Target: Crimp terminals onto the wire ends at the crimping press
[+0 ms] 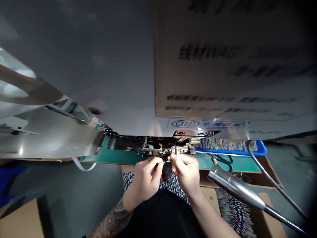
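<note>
Both hands meet low in the middle of the view, just in front of the metal mechanism [173, 150] of a large grey machine [111, 66]. My left hand [148, 175] is closed, thumb and forefinger pinched at the end of a thin wire. Close beside it, my right hand [187, 172] is closed around a thin yellowish wire [176, 165], which runs between its fingers. A small light-coloured piece shows between the two sets of fingertips, too small to make out.
A blue tray [263, 148] with many coloured wires stands behind right. Dark-handled scissors [224, 161] lie on the green table [116, 158]. A metal lamp [235, 188] reaches in from the right. Wire bundles [235, 211] fill a box below. A curved metal sheet [49, 135] is left.
</note>
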A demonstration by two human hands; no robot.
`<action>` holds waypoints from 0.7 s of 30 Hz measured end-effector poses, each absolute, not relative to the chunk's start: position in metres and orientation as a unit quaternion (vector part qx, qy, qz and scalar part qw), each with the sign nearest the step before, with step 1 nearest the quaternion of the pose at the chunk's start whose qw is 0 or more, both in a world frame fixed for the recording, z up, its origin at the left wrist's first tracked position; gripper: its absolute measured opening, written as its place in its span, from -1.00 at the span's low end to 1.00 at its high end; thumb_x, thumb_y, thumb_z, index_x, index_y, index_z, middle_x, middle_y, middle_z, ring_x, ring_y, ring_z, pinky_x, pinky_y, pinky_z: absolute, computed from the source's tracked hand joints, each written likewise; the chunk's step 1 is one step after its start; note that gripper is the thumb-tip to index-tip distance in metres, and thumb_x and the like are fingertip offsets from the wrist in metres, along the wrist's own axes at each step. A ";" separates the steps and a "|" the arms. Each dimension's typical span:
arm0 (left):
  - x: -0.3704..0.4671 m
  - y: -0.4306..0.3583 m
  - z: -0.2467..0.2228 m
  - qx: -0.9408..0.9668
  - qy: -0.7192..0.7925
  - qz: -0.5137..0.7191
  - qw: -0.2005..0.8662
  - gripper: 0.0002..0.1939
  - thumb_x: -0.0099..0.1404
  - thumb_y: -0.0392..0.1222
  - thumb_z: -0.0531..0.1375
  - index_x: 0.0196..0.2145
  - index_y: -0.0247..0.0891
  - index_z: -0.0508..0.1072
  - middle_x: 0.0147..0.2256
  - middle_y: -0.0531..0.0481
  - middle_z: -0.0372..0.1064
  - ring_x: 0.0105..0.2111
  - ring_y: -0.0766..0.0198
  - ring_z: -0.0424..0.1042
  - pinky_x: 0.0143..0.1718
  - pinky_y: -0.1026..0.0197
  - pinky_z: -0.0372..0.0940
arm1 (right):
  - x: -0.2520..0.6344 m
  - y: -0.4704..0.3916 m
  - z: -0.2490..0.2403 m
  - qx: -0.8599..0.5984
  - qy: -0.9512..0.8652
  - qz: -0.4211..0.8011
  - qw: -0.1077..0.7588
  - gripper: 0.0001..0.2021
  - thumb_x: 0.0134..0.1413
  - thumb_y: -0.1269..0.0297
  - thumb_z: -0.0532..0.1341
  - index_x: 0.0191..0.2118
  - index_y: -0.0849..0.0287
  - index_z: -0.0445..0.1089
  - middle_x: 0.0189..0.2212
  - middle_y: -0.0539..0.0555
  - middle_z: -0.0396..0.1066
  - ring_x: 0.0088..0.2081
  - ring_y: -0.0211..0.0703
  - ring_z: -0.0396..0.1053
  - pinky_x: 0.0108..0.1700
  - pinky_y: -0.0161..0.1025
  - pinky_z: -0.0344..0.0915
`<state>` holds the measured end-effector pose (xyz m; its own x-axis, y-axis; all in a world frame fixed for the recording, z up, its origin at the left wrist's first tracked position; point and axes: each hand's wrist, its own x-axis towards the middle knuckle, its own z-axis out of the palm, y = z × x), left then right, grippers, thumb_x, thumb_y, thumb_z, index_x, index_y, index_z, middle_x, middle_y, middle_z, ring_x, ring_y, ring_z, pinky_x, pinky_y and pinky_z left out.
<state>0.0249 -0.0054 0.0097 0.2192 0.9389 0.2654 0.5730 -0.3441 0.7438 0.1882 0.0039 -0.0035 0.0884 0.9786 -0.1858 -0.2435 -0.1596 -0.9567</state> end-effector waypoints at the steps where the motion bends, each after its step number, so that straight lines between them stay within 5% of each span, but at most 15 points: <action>1: 0.025 -0.005 0.009 0.739 0.514 0.357 0.250 -0.79 0.53 -0.32 0.14 -0.29 -0.25 0.50 -0.51 0.09 0.37 -0.57 0.37 0.24 -0.43 0.26 0.12 | 0.188 0.004 -0.004 -0.504 -0.362 0.572 0.536 -0.44 0.26 -0.04 0.41 -0.68 0.13 0.37 -0.76 -0.08 0.19 -0.72 -0.31 0.14 -0.65 -0.30 0.12; 21: 0.025 -0.006 0.008 0.750 0.515 0.358 0.212 -0.82 0.51 -0.34 0.14 -0.26 -0.25 0.50 -0.48 0.06 0.42 -0.57 0.35 0.29 -0.43 0.23 0.12 | 0.187 0.006 0.005 -0.509 -0.328 0.610 0.511 -0.46 0.27 -0.01 0.41 -0.66 0.13 0.35 -0.77 -0.09 0.18 -0.72 -0.30 0.15 -0.67 -0.30 0.09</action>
<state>0.0245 -0.0055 0.0078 0.2135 0.9237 0.3180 0.6211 -0.3796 0.6857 0.1867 0.0056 0.0053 0.0414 0.9572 -0.2865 -0.2896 -0.2630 -0.9203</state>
